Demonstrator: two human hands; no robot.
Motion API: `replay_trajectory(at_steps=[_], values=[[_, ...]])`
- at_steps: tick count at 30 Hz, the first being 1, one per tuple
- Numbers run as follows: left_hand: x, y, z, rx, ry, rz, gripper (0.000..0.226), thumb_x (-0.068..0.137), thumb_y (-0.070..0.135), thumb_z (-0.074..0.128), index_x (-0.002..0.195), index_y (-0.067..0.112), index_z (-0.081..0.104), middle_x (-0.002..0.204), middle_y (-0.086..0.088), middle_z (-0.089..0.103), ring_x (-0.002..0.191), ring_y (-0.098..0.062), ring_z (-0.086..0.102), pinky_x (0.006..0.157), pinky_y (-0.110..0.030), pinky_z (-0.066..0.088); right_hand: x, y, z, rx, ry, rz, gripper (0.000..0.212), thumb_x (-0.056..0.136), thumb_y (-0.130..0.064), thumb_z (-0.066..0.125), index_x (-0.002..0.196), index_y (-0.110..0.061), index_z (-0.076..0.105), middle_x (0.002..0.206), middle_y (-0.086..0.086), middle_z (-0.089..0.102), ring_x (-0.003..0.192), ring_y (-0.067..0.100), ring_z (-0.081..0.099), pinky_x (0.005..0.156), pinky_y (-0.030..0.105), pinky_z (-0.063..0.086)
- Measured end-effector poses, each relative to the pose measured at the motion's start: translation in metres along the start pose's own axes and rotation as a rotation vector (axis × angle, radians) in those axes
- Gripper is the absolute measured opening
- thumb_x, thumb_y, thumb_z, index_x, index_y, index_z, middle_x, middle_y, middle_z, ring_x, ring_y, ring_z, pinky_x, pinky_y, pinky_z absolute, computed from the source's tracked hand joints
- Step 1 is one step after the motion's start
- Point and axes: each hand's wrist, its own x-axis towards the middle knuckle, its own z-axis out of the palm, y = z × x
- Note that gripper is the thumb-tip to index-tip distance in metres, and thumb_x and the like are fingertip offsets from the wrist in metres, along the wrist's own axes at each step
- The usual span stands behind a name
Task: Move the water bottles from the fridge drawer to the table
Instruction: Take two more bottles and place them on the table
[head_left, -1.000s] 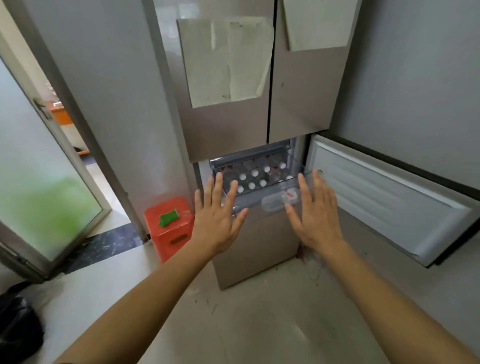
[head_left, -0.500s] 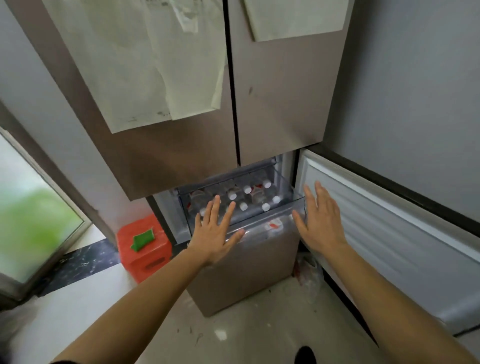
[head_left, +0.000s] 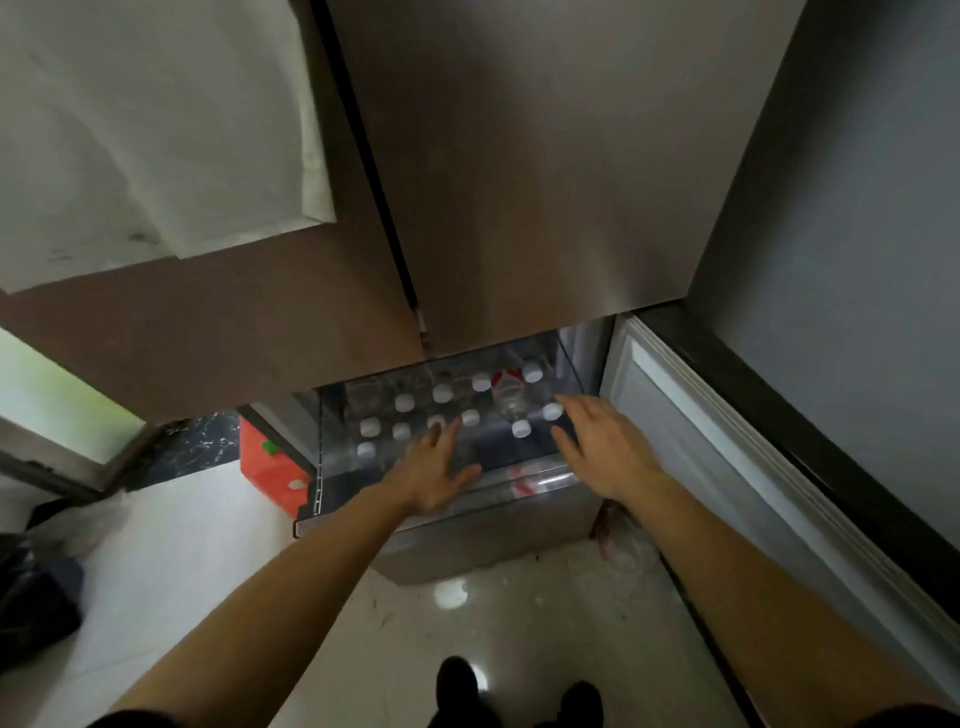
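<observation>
While the water bottles (head_left: 442, 393) stand upright, white caps showing, packed in the open fridge drawer (head_left: 321, 457), neither hand grips one; the left hand (head_left: 431, 467) hovers over the front caps, fingers straight, empty; the right hand (head_left: 605, 441) is likewise spread and empty by the right-side caps; best to close each hand round one bottle below its cap and lift straight up, clear of its neighbours; no table is in view.

Both hands are further in now. Left hand (head_left: 434, 470) is over the fridge drawer (head_left: 319, 462), fingertips above the water bottles (head_left: 442, 393); right hand (head_left: 602, 441) is above the right-side caps. View is closer and tilted down.
</observation>
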Motion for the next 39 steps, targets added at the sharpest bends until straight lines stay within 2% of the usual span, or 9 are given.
replay_trajectory(at_steps=[2,6,9,13,18,23,30,35,39], values=[[0.020,0.011,-0.001,-0.064,-0.109,-0.008,0.081,0.096,0.060,0.042,0.157,0.026,0.002,0.164,-0.009,0.010,0.150,-0.031,0.014,0.120,-0.042,0.018,0.001,0.010,0.003,0.031,0.003,0.000,0.050,0.101,-0.038,0.048,0.147,-0.020,0.040,0.144,0.008,0.051,0.129,0.025,0.050,0.104,0.038,0.046],[0.061,0.030,0.003,-0.240,-0.258,0.040,0.063,0.096,0.055,0.049,0.148,0.020,0.040,0.151,0.000,0.041,0.138,-0.021,0.040,0.117,-0.036,0.028,-0.004,0.031,0.007,0.044,-0.029,0.033,0.054,0.100,-0.043,0.048,0.148,-0.021,0.038,0.144,0.007,0.051,0.129,0.025,0.050,0.104,0.040,0.046],[0.093,0.036,0.017,-0.087,-0.408,0.057,0.037,0.100,0.042,0.047,0.132,0.026,0.057,0.142,0.001,0.052,0.129,-0.019,0.048,0.114,-0.039,0.032,-0.008,0.041,0.009,0.065,-0.049,0.080,0.057,0.100,-0.047,0.046,0.148,-0.019,0.039,0.145,0.007,0.051,0.130,0.024,0.050,0.105,0.040,0.046],[0.110,0.042,0.025,-0.001,-0.590,0.092,0.036,0.098,0.038,0.056,0.124,0.014,0.060,0.130,-0.004,0.056,0.117,-0.020,0.052,0.098,-0.023,0.038,-0.001,0.040,0.011,0.059,-0.068,0.067,0.055,0.101,-0.042,0.047,0.150,-0.018,0.038,0.147,0.007,0.048,0.132,0.023,0.047,0.107,0.038,0.043],[0.115,0.028,0.034,0.000,-0.540,0.049,0.046,0.101,0.023,0.051,0.144,0.010,0.043,0.153,-0.010,0.040,0.139,-0.026,0.039,0.113,-0.032,0.027,0.014,0.032,0.020,-0.014,-0.045,0.015,0.050,0.101,-0.036,0.042,0.147,-0.015,0.043,0.145,0.010,0.050,0.133,0.026,0.046,0.111,0.039,0.039],[0.108,0.010,0.031,-0.078,-0.446,0.007,0.053,0.097,0.030,0.059,0.144,0.011,0.045,0.149,-0.009,0.045,0.136,-0.024,0.042,0.111,-0.028,0.030,0.045,0.019,0.026,-0.128,-0.060,-0.044,0.052,0.093,-0.035,0.050,0.142,-0.016,0.048,0.143,0.011,0.052,0.134,0.030,0.045,0.118,0.047,0.028],[0.087,-0.042,0.019,-0.107,-0.383,-0.098,0.066,0.090,0.035,0.068,0.146,0.015,0.040,0.149,-0.006,0.044,0.135,-0.024,0.043,0.111,-0.031,0.032,0.093,-0.003,0.046,0.039,-0.255,0.088,0.059,0.088,-0.041,0.064,0.141,-0.021,0.047,0.141,0.012,0.050,0.127,0.033,0.049,0.101,0.045,0.047],[0.072,-0.085,0.013,-0.081,-0.330,-0.143,0.070,0.084,0.040,0.074,0.145,0.023,0.042,0.145,-0.003,0.050,0.128,-0.024,0.049,0.109,-0.033,0.036,0.136,-0.027,0.073,0.391,-0.336,0.287,0.056,0.089,-0.042,0.068,0.135,-0.016,0.052,0.130,0.008,0.059,0.114,0.027,0.058,0.086,0.032,0.047],[0.066,-0.096,0.015,-0.148,-0.333,-0.204,0.064,0.088,0.036,0.070,0.144,0.021,0.042,0.143,-0.005,0.052,0.129,-0.026,0.049,0.103,-0.028,0.036,0.167,-0.048,0.090,0.813,-0.250,0.540,0.058,0.083,-0.044,0.072,0.124,-0.009,0.050,0.117,0.016,0.062,0.107,0.032,0.063,0.092,0.047,0.055]])
